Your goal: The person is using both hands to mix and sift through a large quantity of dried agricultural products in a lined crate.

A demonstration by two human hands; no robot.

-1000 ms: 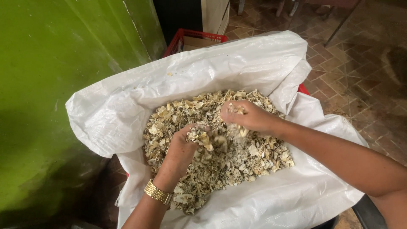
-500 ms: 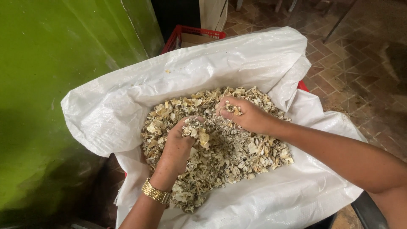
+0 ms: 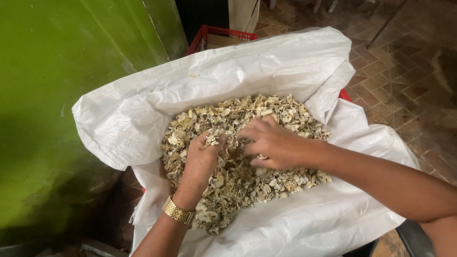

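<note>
Digging in one white sack point(image 3: 266, 71) of countless dried flakes point(image 3: 238, 183): left hand point(image 3: 202, 162) cupped, right hand point(image 3: 271, 143) spread.

Single head view – steeply downward, close over the open sack point(image 3: 266, 66).

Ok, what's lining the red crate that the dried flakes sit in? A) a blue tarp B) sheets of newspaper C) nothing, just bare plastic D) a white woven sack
D: both hands, left and right, dig into flakes heaped in a white woven sack spread open over the red crate.
</note>
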